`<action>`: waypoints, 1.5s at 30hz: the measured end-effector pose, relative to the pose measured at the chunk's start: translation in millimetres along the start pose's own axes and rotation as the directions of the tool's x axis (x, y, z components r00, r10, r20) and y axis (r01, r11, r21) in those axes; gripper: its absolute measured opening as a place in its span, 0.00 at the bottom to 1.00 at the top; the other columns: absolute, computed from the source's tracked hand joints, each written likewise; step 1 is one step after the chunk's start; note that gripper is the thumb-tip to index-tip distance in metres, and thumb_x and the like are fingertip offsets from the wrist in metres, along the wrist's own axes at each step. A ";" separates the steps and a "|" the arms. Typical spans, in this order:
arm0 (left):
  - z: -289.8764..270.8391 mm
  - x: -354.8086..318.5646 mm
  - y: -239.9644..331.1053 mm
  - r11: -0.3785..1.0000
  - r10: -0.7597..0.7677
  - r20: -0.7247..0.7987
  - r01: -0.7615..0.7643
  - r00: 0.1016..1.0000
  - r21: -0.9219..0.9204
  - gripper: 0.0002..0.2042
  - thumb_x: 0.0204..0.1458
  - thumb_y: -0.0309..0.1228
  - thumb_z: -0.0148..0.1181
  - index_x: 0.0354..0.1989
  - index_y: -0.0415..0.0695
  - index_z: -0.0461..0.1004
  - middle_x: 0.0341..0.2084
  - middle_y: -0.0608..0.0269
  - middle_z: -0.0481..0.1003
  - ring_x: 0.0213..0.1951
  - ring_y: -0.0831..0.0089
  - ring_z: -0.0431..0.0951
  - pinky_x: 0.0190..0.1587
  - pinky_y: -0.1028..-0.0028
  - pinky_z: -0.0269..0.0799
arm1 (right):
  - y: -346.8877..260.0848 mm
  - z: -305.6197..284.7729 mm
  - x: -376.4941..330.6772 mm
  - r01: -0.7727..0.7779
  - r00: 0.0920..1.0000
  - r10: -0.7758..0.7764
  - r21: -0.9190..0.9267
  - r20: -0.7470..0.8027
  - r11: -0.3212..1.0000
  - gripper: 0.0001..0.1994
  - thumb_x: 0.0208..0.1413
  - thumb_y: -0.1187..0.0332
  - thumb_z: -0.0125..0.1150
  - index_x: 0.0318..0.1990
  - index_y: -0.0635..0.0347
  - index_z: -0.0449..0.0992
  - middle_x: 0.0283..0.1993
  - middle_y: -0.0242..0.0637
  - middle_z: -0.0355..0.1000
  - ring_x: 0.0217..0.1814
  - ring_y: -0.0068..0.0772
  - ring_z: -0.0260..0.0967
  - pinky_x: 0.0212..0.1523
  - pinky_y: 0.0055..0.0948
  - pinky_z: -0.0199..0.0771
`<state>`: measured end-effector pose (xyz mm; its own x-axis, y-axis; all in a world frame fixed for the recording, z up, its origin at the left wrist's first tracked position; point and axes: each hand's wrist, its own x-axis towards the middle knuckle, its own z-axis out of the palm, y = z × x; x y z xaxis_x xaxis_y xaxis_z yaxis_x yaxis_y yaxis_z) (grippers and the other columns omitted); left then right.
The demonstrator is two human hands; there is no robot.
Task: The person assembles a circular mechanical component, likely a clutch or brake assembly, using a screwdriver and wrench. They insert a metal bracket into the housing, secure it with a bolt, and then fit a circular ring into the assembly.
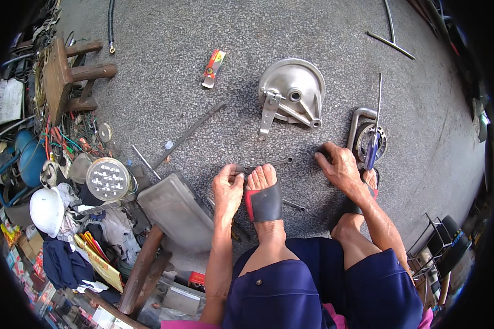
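Observation:
My left hand (pixel 228 189) is closed beside my sandalled foot (pixel 262 189), its fingertips pinching the near end of a combination wrench (pixel 274 162) that points right. My right hand (pixel 339 169) hovers over the floor by the other foot, fingers curled in; anything inside them is hidden. Ahead of both hands lies a round metal brake hub plate (pixel 304 88) with a lever arm (pixel 269 111). Right of my right hand, a screwdriver (pixel 372 145) with a blue-and-clear handle rests across a round metal ring part (pixel 362 143). A second wrench (pixel 293 205) lies between my feet.
A small red-yellow box (pixel 213 68) and a long dark bar (pixel 189 134) lie on the speckled floor. At left are a wooden stool (pixel 66 82), a grey plastic case (pixel 175 211), a white helmet (pixel 46 213) and heaped clutter. A T-shaped metal rod (pixel 391 44) lies far right.

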<state>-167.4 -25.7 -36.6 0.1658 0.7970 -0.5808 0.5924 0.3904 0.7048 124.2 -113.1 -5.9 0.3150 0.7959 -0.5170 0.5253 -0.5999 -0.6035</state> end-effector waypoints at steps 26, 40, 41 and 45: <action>6.3 31.4 46.7 0.946 0.062 -0.065 -0.080 0.996 -0.315 0.08 0.63 0.30 0.57 0.45 0.39 0.75 0.38 0.59 0.80 0.37 0.71 0.82 0.40 0.74 0.74 | 19.2 12.3 -3.8 0.323 0.945 -0.324 -0.306 0.049 0.895 0.16 0.55 0.55 0.66 0.30 0.59 0.72 0.24 0.42 0.75 0.29 0.47 0.77 0.34 0.45 0.74; 29.3 61.1 88.4 0.926 0.093 -0.037 -0.100 0.995 -0.363 0.12 0.63 0.34 0.60 0.47 0.39 0.74 0.38 0.61 0.78 0.40 0.73 0.79 0.41 0.74 0.73 | -33.5 25.9 23.5 0.674 0.739 -0.648 -0.247 0.187 0.697 0.11 0.47 0.70 0.60 0.40 0.60 0.76 0.37 0.38 0.68 0.33 0.39 0.77 0.25 0.37 0.79; 32.2 61.5 91.7 0.924 0.100 -0.040 -0.107 0.994 -0.367 0.13 0.63 0.35 0.59 0.49 0.39 0.74 0.39 0.60 0.78 0.41 0.72 0.79 0.42 0.73 0.73 | -33.5 30.8 29.2 0.690 0.723 -0.664 -0.264 0.193 0.674 0.10 0.47 0.70 0.60 0.37 0.60 0.76 0.36 0.38 0.68 0.33 0.38 0.77 0.25 0.37 0.79; 39.6 67.6 117.6 0.892 0.107 -0.087 -0.134 0.990 -0.431 0.19 0.64 0.39 0.57 0.57 0.38 0.69 0.48 0.56 0.75 0.49 0.68 0.77 0.50 0.68 0.72 | -34.3 39.6 40.9 0.740 0.663 -0.719 -0.325 0.209 0.588 0.05 0.46 0.69 0.61 0.27 0.61 0.78 0.35 0.36 0.68 0.32 0.35 0.75 0.23 0.35 0.78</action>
<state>-55.3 55.8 -9.0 0.1591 0.8712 -0.4645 0.1661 0.4402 0.8824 87.8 -63.3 -30.4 -0.3338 0.9420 -0.0354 0.7993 0.2629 -0.5404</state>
